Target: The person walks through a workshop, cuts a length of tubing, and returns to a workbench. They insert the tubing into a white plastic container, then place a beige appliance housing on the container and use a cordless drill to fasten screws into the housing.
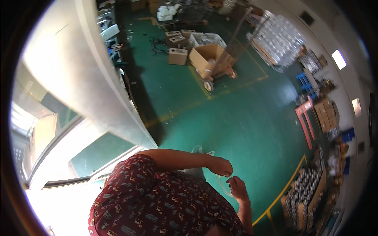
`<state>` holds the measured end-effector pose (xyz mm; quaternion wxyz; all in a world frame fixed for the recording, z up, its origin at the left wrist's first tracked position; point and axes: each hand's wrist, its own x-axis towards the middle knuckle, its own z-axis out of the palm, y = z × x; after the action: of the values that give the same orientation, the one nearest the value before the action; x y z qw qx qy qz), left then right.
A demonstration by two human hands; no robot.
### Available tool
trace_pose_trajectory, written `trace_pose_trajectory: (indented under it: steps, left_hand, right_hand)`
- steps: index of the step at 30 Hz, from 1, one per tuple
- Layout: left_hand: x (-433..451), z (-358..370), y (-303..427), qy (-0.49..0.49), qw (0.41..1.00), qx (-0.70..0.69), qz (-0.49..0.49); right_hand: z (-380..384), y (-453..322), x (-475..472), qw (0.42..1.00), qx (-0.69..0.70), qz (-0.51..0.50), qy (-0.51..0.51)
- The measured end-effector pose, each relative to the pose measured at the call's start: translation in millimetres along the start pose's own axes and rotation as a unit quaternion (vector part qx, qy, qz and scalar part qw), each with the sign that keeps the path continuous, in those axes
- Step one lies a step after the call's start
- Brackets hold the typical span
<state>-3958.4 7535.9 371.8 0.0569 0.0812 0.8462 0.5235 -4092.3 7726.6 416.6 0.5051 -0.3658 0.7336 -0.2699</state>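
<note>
My left hand [221,166] reaches across in front of my patterned dark red shirt, its fingers pinched together. Just beyond those fingertips is my right hand [237,189], also closed in a pinch. A thin, clear strand [222,185], like plastic tubing or cord, runs between the two hands and hangs below them in a curve. More pale, see-through loops [197,149] show past my left forearm. The strand's ends are hidden by my fingers, and its exact kind is too blurred to tell.
A large pale panel [88,73] stands close on my left. Ahead are a hand cart [218,69] bearing an open carton [200,60], and several boxes. Red forks of a pallet truck [305,121], stacked cartons [324,115] and stacked metal parts [304,191] line the right, over green floor with yellow lines.
</note>
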Motion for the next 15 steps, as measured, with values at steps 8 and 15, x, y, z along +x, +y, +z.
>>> trace_pose_trajectory:
  steps: [8, 15]
  left_hand:
    - [6, -178, -120, 0.064, 0.981, 0.103, -0.148]
    - [-82, -303, -189, 0.262, 0.936, 0.034, -0.232]
  right_hand:
    - [-59, -116, 258, 0.951, -0.233, -0.120, -0.162]
    - [-40, -233, 454, 0.859, -0.319, -0.319, -0.243]
